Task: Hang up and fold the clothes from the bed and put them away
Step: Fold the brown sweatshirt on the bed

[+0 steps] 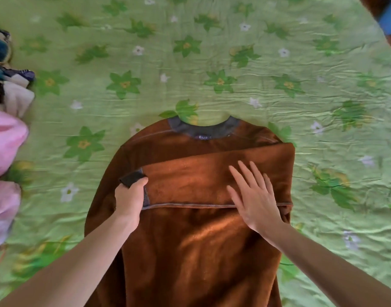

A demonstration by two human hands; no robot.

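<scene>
- A brown fleece sweater [190,240] is spread flat on the bed, on a green bedsheet [234,69] printed with green and white flowers.
- The grey collar [203,128] is turned toward the far side of the bed, and a small purple label [203,137] is seen just inside it.
- One sleeve [203,180] is folded across the chest from the right-hand side, so that it lies as a band over the body of the sweater.
- The dark grey cuff [132,177] of that sleeve is pinched by the left hand [129,199], with the thumb on top and the other fingers curled beneath the fabric.
- The right hand [254,196] is laid flat on the folded sleeve, fingers straight and spread wide, with the palm pressed on the lower seam of the sleeve.
- Both forearms are bare and are stretched in from the near edge.
- A pile of clothes [10,89], dark blue, white and patterned, is kept at the left edge of the bed, well apart from the sweater.
- Pink fabric [6,138] is seen just below that pile, also at the left edge.
- A blue object [389,18] is seen at the top right corner beside some brown fabric; what it is cannot be told.
</scene>
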